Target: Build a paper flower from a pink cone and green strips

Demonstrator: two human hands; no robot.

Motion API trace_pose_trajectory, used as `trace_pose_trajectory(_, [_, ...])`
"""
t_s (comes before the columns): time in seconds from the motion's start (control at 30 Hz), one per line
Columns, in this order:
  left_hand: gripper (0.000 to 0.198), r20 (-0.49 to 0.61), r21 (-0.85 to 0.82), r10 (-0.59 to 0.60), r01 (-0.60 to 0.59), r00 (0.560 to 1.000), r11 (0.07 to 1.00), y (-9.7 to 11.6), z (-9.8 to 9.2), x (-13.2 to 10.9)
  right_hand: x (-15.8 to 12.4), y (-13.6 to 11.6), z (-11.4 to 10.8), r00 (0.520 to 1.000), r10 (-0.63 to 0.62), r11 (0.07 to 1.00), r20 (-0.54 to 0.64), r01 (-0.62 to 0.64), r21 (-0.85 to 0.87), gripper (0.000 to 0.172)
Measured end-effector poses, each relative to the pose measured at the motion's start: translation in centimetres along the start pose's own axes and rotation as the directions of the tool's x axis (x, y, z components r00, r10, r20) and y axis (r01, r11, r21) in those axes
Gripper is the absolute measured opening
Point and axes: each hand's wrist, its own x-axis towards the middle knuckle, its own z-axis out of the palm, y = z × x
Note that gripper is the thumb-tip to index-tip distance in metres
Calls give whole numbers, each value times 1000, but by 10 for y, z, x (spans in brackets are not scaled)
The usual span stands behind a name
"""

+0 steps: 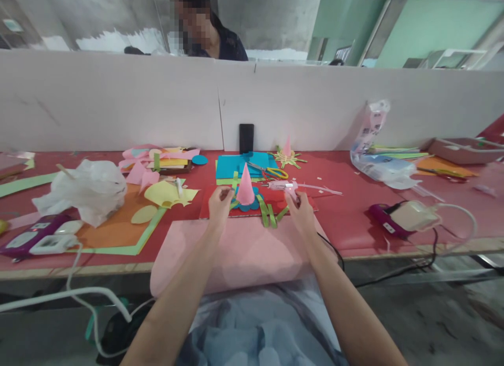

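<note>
My right hand [301, 211] is wrapped round the handle of a pinkish hot glue gun [279, 185], whose nozzle points left and whose clear glue stick sticks out at the back. My left hand [220, 202] is closed, with a green strip [235, 181] at its fingertips. Between my hands a pink cone [245, 187] stands upright on a blue scalloped base [255, 199], with green strips about it. More loose green strips [268, 215] lie in front of the cone, over the edge of a red board [208, 204].
Scissors [275, 173] rest on blue sheets [228, 167] behind the cone. A similar pink cone piece [287, 148] stands at the back, near a black phone [246, 138]. Left are coloured scraps and a crumpled plastic bag [88, 190]; right is a purple power strip [388, 221]. A person is beyond the partition [157, 101].
</note>
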Motion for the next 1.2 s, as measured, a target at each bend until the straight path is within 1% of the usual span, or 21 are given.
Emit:
trace_pose_trajectory(0.07, [14,-48,17,-22,23,999,1000,-4,0,1,-2,-1,3,1000,-20,997,24,21,-68,57])
trace_pose_trajectory(0.13, [13,-55,30,-36,38,998,999,-8,2,1,-5,-2,7,995,-64,987,75,74,-142,57])
trace_pose_trajectory(0.27, [13,-46,129,-14,20,999,991,-10,2,-1,-8,-6,12,974,-130,955,184,173,-241,46])
trace_pose_trajectory(0.37, [13,-48,249,-37,48,998,967,-11,0,-2,-10,-8,13,968,-148,936,204,203,-286,39])
trace_pose_trajectory(0.47, [11,0,356,-86,80,996,931,-10,-2,-3,-10,-8,13,966,-159,926,205,218,-309,38])
trace_pose_trajectory(0.57, [9,39,426,-105,78,994,901,-9,-2,-5,-10,-7,14,962,-165,920,216,229,-318,37])
trace_pose_trajectory(0.7, [10,69,455,-93,52,993,889,-8,-2,-6,-10,-7,16,957,-181,911,228,251,-328,36])
trace_pose_trajectory(0.87, [10,111,465,-113,49,987,884,-9,-1,-5,-11,-8,14,952,-184,908,245,260,-329,36])
trace_pose_trajectory(1.2, [10,121,460,-139,68,983,885,-9,-1,-7,-9,-3,15,954,-172,909,245,250,-333,37])
